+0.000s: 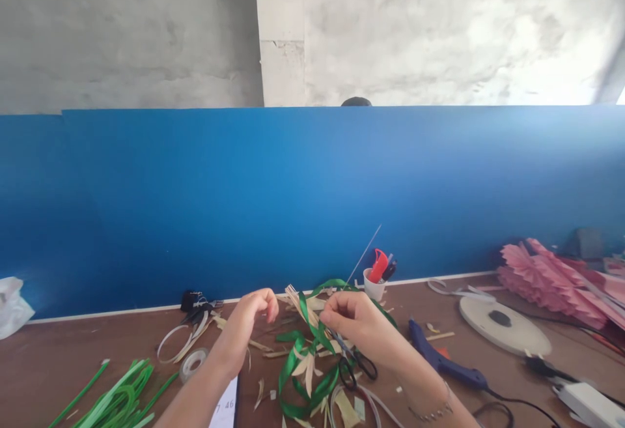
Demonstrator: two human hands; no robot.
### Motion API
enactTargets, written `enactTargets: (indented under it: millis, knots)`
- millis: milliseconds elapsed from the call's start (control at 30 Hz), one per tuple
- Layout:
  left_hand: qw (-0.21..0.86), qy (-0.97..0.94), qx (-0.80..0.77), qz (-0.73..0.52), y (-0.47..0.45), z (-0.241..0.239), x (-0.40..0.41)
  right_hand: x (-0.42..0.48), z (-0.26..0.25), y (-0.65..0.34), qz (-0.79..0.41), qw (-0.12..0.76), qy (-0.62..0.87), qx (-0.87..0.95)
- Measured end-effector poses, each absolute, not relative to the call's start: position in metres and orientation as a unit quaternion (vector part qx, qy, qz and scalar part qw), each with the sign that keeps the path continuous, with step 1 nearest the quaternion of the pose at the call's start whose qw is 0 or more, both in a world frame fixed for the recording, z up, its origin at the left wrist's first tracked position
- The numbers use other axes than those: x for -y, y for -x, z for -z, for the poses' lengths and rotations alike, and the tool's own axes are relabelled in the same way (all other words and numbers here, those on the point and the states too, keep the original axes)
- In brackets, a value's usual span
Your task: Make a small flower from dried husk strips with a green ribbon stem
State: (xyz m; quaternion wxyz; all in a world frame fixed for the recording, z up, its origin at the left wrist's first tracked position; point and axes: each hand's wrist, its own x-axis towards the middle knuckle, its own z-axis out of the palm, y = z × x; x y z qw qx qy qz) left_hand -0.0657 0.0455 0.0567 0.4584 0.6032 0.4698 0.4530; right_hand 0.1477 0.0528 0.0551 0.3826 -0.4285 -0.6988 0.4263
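Observation:
My right hand (359,317) is closed in a pinch on a thin wire (364,255), which slants up and to the right in front of the blue board. My left hand (251,317) is raised to the left of it, fingers curled inward; anything inside them is too small or hidden to make out. Between and below the hands lie a tangled green ribbon (319,392) and pale cream strips (307,366). Partly covered by my right hand, a pair of scissors (349,369) rests on this pile with its black handles showing.
A blue partition (219,200) stands behind the brown table (263,376). Green stems (122,395) and a tape roll (193,364) lie left. Rightward are a white cup (374,288) of pens, a blue glue gun (444,359), a white disc (505,333), and pink pleated paper (547,281).

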Motion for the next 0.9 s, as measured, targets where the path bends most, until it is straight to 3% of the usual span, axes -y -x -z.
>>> enactTargets:
  millis: [233, 533, 900]
  knots:
    - [0.477, -0.651, -0.426, -0.41, 0.06, -0.06, -0.036, -0.052, -0.055, -0.149, -0.441, 0.382, 0.418, 0.696]
    - [0.438, -0.622, -0.462, -0.456, 0.046, -0.05, -0.038, -0.055, -0.052, -0.147, -0.467, 0.384, 0.398, 0.69]
    - [0.558, -0.584, -0.461, -0.368, 0.039, -0.056, -0.032, -0.053, -0.056, -0.142, -0.434, 0.36, 0.421, 0.71]
